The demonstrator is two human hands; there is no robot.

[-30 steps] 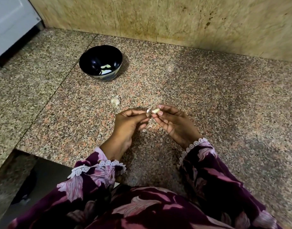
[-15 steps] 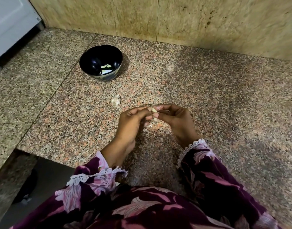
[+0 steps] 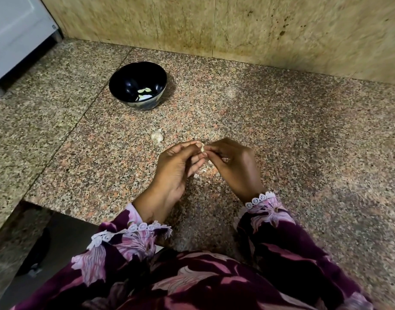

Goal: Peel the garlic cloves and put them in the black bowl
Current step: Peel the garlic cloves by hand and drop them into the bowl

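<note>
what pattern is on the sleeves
Dark purple with pink flowers and white lace cuffs on the sleeves, clearest in the head view.

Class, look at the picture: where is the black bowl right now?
In the head view, the black bowl stands on the granite counter, upper left of centre, beyond both hands, with a garlic piece lying between them.

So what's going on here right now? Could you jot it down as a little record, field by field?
activity: peeling a garlic clove over the granite counter
left hand: pinches the clove from the left
right hand: pinches the clove from the right
black bowl: far left of the hands, a few pale peeled pieces inside
other garlic: lies on the counter between bowl and hands
clove state: too small to tell how much skin remains
backdrop: stained stone wall
</note>
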